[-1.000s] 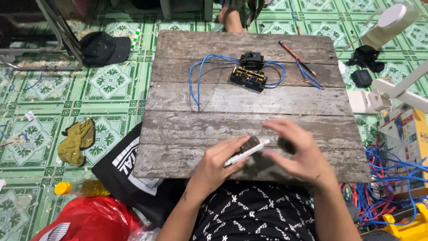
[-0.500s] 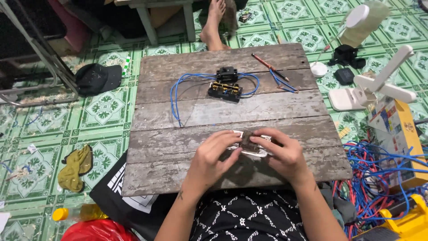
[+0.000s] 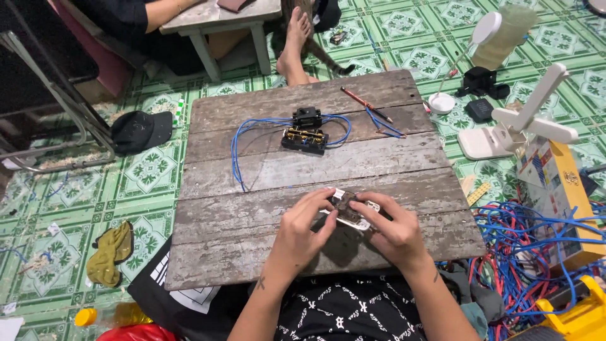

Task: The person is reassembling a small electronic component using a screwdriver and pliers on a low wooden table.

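Centrally, both hands meet over the near half of the wooden board (image 3: 252, 208). Left hand (image 3: 302, 235): fingers curled, thumb and forefinger pinching the left end of a small white-and-brown switch module (image 3: 351, 211). Right hand (image 3: 392, 230): fingers bent over the module's right end, fingertips (image 3: 360, 205) pressing on its top face. Both hands grip the one module between them, held just above the board. Long axis of the module: roughly left to right across the view, tilted slightly downward toward the right; the brown face turns up toward the camera.

Farther up the board lies one black terminal block (image 3: 305, 139) with brass contacts, and one smaller black part (image 3: 307, 117) touching its far side. Blue wires (image 3: 238, 148) loop out from both sides of the block; the exact number cannot be told. One red-handled screwdriver (image 3: 365, 103) lies diagonally near the far right corner, well apart from the hands. A tangle of blue cable (image 3: 524, 246) lies on the tiled floor to the right of the board.
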